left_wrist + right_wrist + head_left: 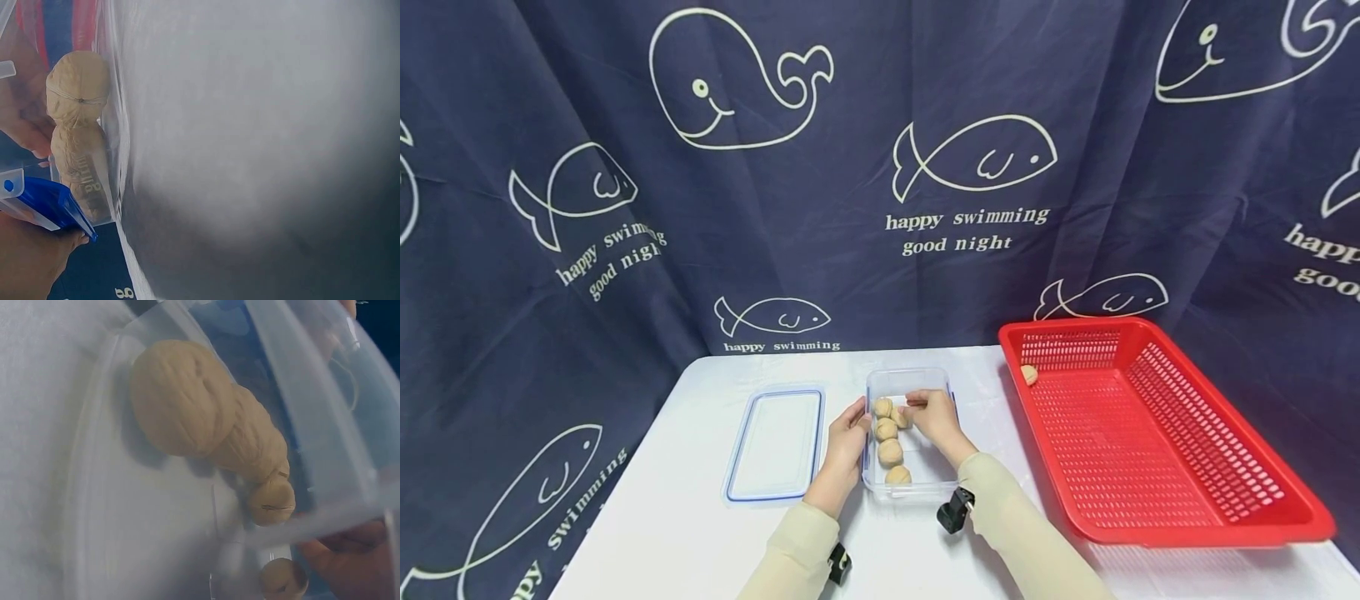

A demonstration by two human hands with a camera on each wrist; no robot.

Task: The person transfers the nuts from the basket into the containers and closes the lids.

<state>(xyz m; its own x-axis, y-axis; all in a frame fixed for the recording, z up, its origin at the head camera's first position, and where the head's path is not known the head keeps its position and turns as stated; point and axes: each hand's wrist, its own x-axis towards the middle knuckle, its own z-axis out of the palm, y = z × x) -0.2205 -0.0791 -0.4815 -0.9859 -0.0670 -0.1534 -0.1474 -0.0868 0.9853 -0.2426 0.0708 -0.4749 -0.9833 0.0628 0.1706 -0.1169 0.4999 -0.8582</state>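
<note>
A clear plastic food box [928, 379] stands on the table with several walnuts [891, 452] lined up along its left wall. My right hand [934, 414] reaches inside and pinches another walnut [900, 417] beside the far part of that row. Outside the left wall, my left hand [846, 437] rests against the box with extended fingers, thumb at the rim. In the left wrist view, a blue-edged latch flap [59, 203] hangs right by that hand. Seen through the box wall in the right wrist view, the row [181, 397] runs away from the near end.
The box's lid [775, 446], clear with a blue seal, lies flat to the left. A large red basket [1138, 533] stands on the right with one walnut [1028, 374] at its far left corner. A dark blue printed curtain [850, 208] hangs behind the white table [655, 517].
</note>
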